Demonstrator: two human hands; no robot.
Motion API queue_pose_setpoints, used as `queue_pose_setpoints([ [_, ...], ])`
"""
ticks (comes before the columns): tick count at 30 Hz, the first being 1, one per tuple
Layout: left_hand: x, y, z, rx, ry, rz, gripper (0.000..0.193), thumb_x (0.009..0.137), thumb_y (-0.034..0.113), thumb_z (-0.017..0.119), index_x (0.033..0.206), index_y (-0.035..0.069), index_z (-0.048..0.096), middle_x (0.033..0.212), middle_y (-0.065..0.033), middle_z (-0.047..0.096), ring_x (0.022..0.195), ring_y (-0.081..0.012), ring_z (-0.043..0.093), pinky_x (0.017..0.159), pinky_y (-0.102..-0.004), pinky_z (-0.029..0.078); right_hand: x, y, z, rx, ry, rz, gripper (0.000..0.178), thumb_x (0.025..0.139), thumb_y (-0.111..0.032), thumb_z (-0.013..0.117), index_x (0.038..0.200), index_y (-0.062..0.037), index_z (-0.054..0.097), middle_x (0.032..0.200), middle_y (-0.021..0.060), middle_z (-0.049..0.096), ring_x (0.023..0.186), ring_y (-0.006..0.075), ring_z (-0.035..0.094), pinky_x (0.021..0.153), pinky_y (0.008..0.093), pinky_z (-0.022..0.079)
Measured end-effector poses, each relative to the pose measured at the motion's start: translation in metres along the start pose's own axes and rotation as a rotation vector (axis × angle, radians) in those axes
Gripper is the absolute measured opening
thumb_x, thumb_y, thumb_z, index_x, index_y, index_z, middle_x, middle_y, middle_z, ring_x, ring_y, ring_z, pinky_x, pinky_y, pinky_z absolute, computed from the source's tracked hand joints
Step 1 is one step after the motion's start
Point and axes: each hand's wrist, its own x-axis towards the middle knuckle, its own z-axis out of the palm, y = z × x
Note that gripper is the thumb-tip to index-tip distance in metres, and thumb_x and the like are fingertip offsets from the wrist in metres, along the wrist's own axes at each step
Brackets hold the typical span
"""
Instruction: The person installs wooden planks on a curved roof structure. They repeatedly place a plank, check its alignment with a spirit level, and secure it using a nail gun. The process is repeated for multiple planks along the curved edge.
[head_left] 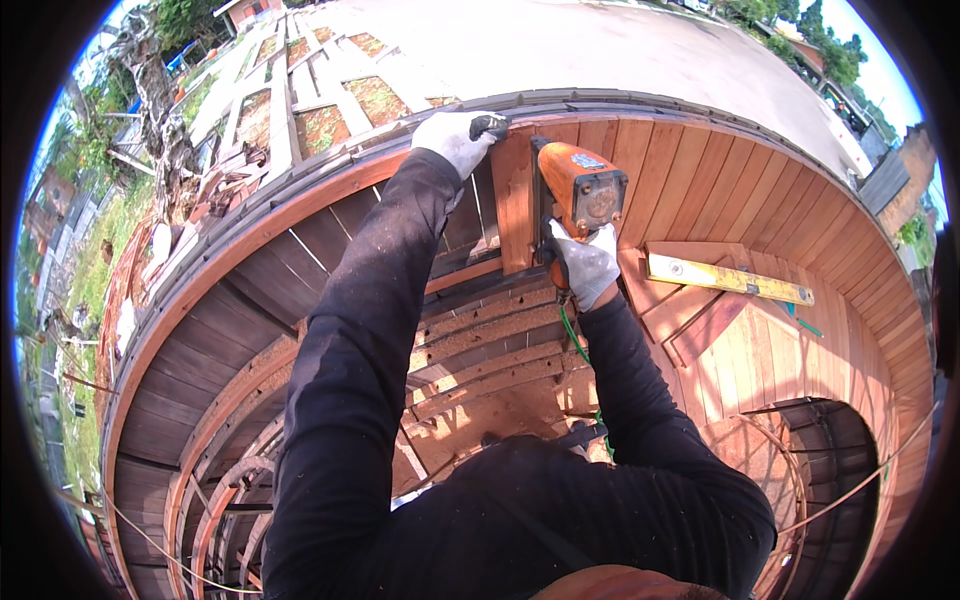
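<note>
My right hand (588, 262), in a white glove with dark finger parts, is closed round the handle of an orange nail gun (577, 185). A narrow reddish wooden board (514, 200) stands just left of the gun, at the end of the row of fitted boards. At the rim, my left hand (458, 140), gloved the same way, is closed over the board's upper end; part of its fingers is hidden. From the gun's lower end a thin green hose (572, 330) runs down past my right forearm. The gun's nose is hard to see against the board.
Fitted boards (740, 180) curve away right, with a yellow spirit level (730, 280) lying on a wooden piece there. Open curved ribs (480, 330) lie below my arms. An oval opening (830, 450) is at lower right. Loose planks (300, 90) lie on the ground beyond the rim.
</note>
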Motion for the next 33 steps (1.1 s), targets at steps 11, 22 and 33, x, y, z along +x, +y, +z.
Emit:
queue_pose_setpoints([
  [11, 0.012, -0.026, -0.004, -0.219, -0.059, 0.062, 0.028, 0.089, 0.014, 0.053, 0.115, 0.016, 0.062, 0.111, -0.0116, 0.066, 0.103, -0.0295, 0.062, 0.087, -0.0396, 0.050, -0.005, -0.001, 0.005, -0.368, 0.049, -0.277, 0.029, 0.086, -0.008, 0.059, 0.113, -0.0134, 0.066, 0.089, 0.0086, 0.066, 0.078, 0.0207, 0.065, 0.067, 0.0344, 0.050],
  [22, 0.035, -0.073, 0.019, -0.828, 0.005, -0.165, 0.065, 0.100, 0.054, 0.034, 0.124, -0.002, 0.058, 0.121, -0.0159, 0.063, 0.115, -0.0258, 0.057, 0.102, -0.0365, 0.041, -0.013, -0.025, -0.007, -0.346, -0.039, -0.203, 0.021, 0.083, -0.017, 0.071, 0.098, -0.0036, 0.066, 0.091, 0.0083, 0.067, 0.081, 0.0187, 0.066, 0.069, 0.0326, 0.052],
  [33, 0.005, 0.020, -0.018, 0.121, -0.146, -0.131, 0.046, 0.079, 0.041, 0.073, 0.116, 0.014, 0.066, 0.106, -0.0089, 0.070, 0.098, -0.0240, 0.066, 0.089, -0.0341, 0.050, -0.083, -0.056, -0.156, 0.255, 0.101, 0.489, 0.024, 0.083, -0.008, 0.069, 0.100, 0.0053, 0.060, 0.071, 0.0084, 0.059, 0.057, 0.0165, 0.057, 0.053, 0.0296, 0.047],
])
